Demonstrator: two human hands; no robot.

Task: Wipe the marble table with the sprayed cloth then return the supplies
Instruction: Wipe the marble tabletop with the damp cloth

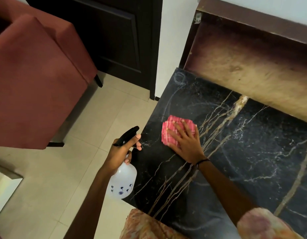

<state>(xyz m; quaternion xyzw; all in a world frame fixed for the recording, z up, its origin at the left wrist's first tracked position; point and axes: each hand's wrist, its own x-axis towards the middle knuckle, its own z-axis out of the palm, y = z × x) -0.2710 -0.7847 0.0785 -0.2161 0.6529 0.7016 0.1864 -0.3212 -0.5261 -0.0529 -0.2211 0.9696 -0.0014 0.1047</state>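
Note:
A black marble table (244, 152) with pale gold veins fills the right half of the view. A folded pink checked cloth (171, 131) lies flat on it near the left edge. My right hand (187, 142) presses on the cloth with fingers spread, covering its right part. My left hand (121, 152) grips the neck of a translucent white spray bottle (122, 181) with a black trigger head. The bottle hangs over the floor just off the table's left edge.
A rust-red upholstered chair (33, 75) stands at the left on the cream tiled floor (66, 178). A dark door (114, 40) and a white wall strip sit behind. A stained brown panel (244, 66) rises along the table's far side.

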